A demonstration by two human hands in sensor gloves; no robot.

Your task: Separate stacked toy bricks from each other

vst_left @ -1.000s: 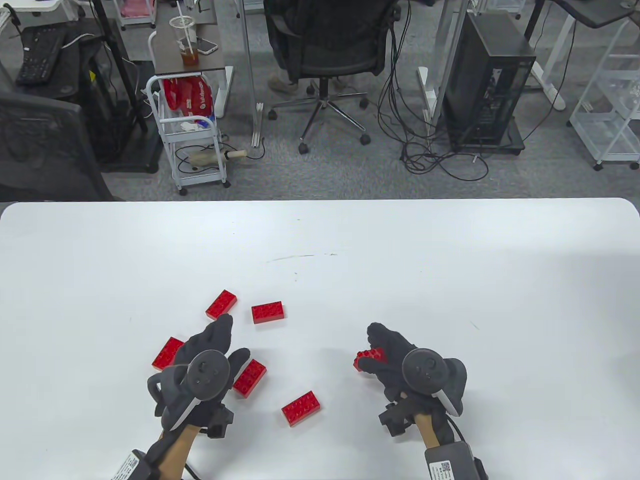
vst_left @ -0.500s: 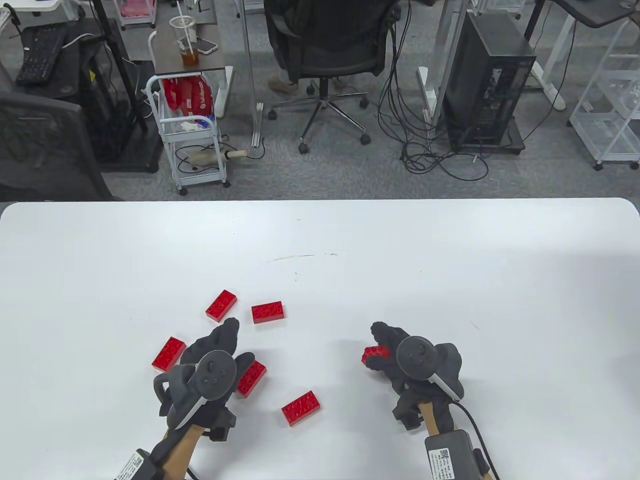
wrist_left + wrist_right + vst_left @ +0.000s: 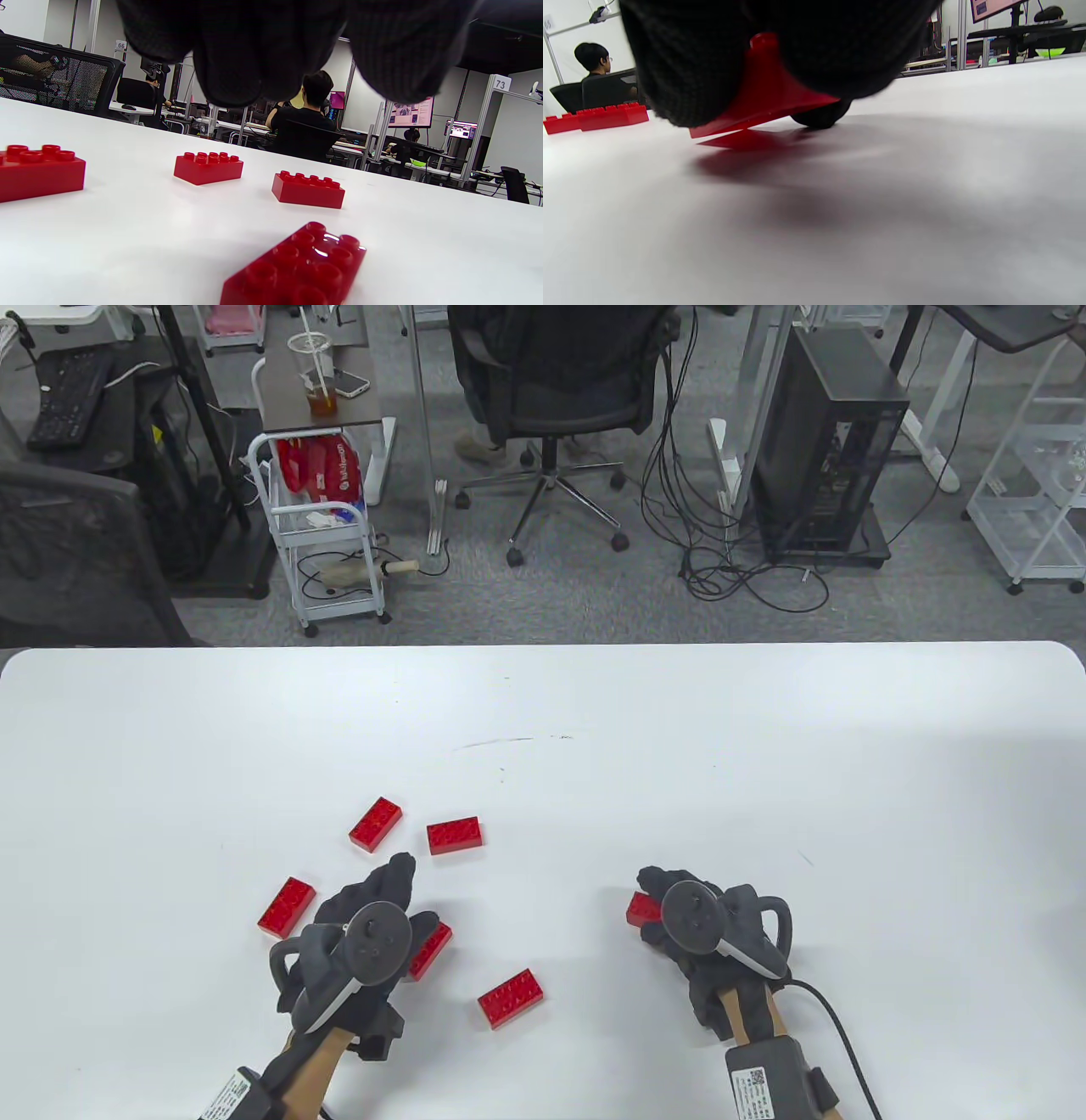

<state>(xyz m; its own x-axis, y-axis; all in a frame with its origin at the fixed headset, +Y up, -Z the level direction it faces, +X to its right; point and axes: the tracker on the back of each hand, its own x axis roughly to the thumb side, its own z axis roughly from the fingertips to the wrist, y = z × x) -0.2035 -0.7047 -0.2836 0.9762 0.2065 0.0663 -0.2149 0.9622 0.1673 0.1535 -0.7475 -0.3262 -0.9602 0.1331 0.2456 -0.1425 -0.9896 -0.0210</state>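
White table (image 3: 764, 746) w/ glossy red studded bricks; right hand (image 3: 691, 920) fingers grip tilted brick (image 3: 642, 909), left hand (image 3: 365, 920) fingers loose.

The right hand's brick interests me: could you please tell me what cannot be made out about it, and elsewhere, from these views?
- Held brick: in the table view the right hand covers most of it; whether it is one brick or a stack is unclear.
- Right wrist view: gloved fingers hide its top; close-up blur.
- Brick near the left hand: this brick is partly under the tracker.
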